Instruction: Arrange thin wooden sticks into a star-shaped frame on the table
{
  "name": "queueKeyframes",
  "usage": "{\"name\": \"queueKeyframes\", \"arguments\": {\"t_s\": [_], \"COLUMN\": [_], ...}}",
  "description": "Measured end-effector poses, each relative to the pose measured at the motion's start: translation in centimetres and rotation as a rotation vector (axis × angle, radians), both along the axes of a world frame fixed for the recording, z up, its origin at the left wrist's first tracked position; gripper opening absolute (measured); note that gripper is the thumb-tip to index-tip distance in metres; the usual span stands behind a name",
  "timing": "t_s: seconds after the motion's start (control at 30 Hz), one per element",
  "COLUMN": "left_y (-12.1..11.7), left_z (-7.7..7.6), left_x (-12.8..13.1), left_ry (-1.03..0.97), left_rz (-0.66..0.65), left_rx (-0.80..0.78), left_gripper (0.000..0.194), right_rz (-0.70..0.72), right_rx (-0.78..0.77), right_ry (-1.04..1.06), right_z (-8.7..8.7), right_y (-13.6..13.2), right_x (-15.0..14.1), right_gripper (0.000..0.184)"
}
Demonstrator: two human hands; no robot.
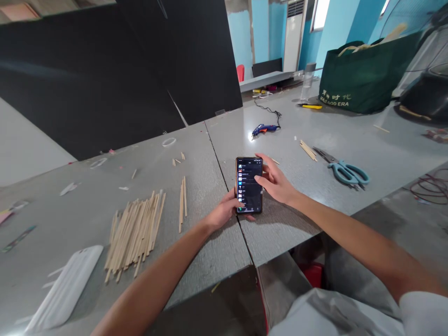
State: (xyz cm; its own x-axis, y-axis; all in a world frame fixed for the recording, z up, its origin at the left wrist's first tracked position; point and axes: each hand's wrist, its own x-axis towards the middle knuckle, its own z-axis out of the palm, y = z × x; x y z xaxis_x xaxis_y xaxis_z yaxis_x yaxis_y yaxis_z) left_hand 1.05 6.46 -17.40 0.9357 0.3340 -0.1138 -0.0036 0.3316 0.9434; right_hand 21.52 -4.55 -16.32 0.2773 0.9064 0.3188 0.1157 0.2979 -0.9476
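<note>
A smartphone (pixel 249 186) with a lit, dark-themed list on its screen is held upright over the seam of the grey table. My left hand (pixel 226 207) grips its lower left side, thumb over the bottom of the screen and fingertips showing below. At the right edge, my right hand (pixel 275 179) curls its fingers round behind the phone, with the thumb on the screen. To the left lie a few thin wooden sticks (pixel 183 203) and a large pile of the same sticks (pixel 136 233).
Beyond the phone lies a blue glue gun (pixel 264 129) with its cord. Blue-handled scissors (pixel 346 171) and short sticks (pixel 308 150) are on the right. Farther back are a yellow cutter (pixel 311 106), a clear bottle (pixel 308 83) and a green bag (pixel 360 77). A black panel (pixel 140 70) stands behind.
</note>
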Motion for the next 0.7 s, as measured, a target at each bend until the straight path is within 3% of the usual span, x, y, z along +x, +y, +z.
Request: {"name": "queueKeyframes", "arguments": {"t_s": [0.7], "left_y": [0.22], "left_z": [-0.28], "left_x": [0.07], "left_ry": [-0.023], "left_rz": [-0.026], "left_rx": [-0.027], "left_gripper": [0.061], "right_rz": [0.001], "right_rx": [0.011], "right_ry": [-0.004], "right_z": [-0.47], "right_y": [0.16], "right_x": [0.23], "right_gripper": [0.078]}}
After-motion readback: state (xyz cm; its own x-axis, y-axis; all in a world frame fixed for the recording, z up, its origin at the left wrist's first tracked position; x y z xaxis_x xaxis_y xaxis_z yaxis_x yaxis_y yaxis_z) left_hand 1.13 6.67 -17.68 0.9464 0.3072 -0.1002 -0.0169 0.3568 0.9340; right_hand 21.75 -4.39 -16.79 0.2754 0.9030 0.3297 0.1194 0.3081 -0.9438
